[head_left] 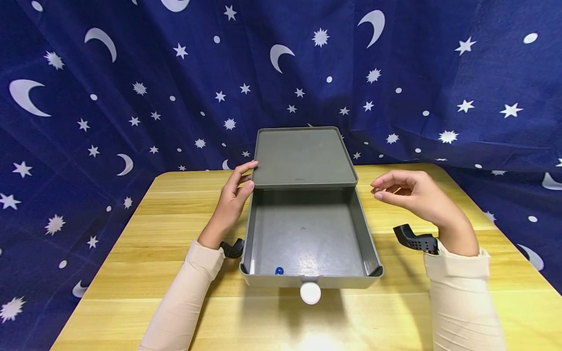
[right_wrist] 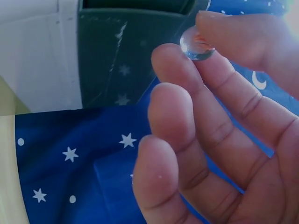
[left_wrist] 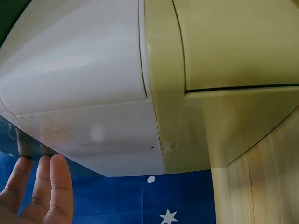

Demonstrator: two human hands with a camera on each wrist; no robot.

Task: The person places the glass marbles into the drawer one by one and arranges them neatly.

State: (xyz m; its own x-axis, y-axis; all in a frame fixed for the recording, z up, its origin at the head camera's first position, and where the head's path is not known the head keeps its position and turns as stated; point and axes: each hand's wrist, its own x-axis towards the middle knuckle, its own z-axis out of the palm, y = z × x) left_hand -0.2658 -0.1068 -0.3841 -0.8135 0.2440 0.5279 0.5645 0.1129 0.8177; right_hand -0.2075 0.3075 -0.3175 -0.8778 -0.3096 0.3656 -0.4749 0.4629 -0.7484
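A clear glass marble (right_wrist: pixel 197 44) with an orange-red streak is pinched between the thumb and fingers of my right hand (head_left: pixel 408 192), to the right of the box and above the table. My left hand (head_left: pixel 232 195) rests on the left side of the grey drawer box (head_left: pixel 305 156), its fingers fairly straight in the left wrist view and touching the wall. From the box's front the drawer (head_left: pixel 307 234) stands pulled out, with a round white knob (head_left: pixel 310 293). Inside it, near the front left corner, lies a blue marble (head_left: pixel 279 270).
The box stands on a light wooden table (head_left: pixel 145 258). Behind the table and along its sides hangs a dark blue curtain (head_left: pixel 189 87) with white moons and stars. Each wrist wears a black camera mount (head_left: pixel 414 239).
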